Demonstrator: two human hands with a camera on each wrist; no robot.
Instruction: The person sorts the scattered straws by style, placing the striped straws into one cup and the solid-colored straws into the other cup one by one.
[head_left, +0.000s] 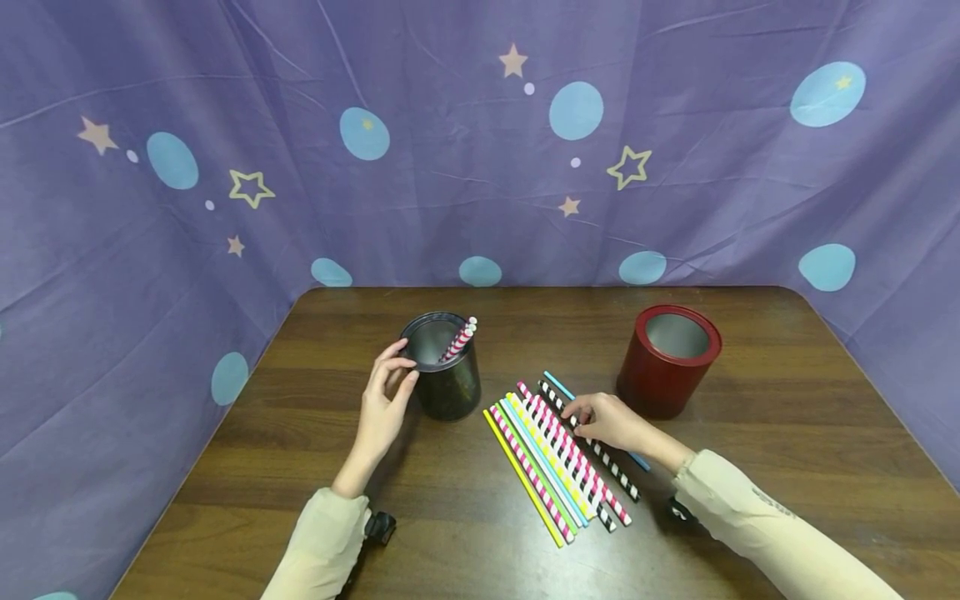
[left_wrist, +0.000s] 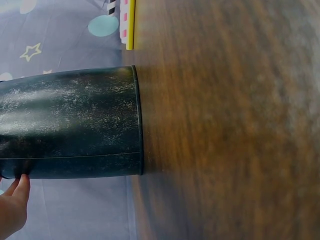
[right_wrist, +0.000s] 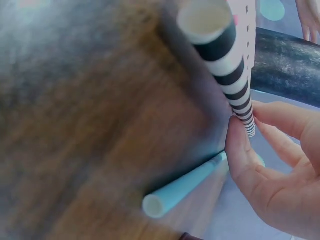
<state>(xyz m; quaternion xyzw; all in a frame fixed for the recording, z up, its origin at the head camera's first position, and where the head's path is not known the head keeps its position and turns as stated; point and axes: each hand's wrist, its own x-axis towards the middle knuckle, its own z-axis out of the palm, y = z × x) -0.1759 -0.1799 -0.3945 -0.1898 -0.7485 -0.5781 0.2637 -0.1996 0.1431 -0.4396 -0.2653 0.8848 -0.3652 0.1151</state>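
Left arm [head_left: 322, 542] and right arm [head_left: 765, 508] both came in from the bottom of the head view, angled inward, pale sleeves down to the wrists. Left hand [head_left: 386, 400] pointed up and forward, fingers parted and lightly bent, thumb [head_left: 407, 388] apart from the index finger [head_left: 397, 363]. Right hand [head_left: 611, 421] pointed inward, thumb [right_wrist: 239, 142] and index finger [right_wrist: 282, 116] drawn into a pinch, rest of the fingers bent behind. Hands well apart, bare. Left hand only partly showed in its own wrist view.
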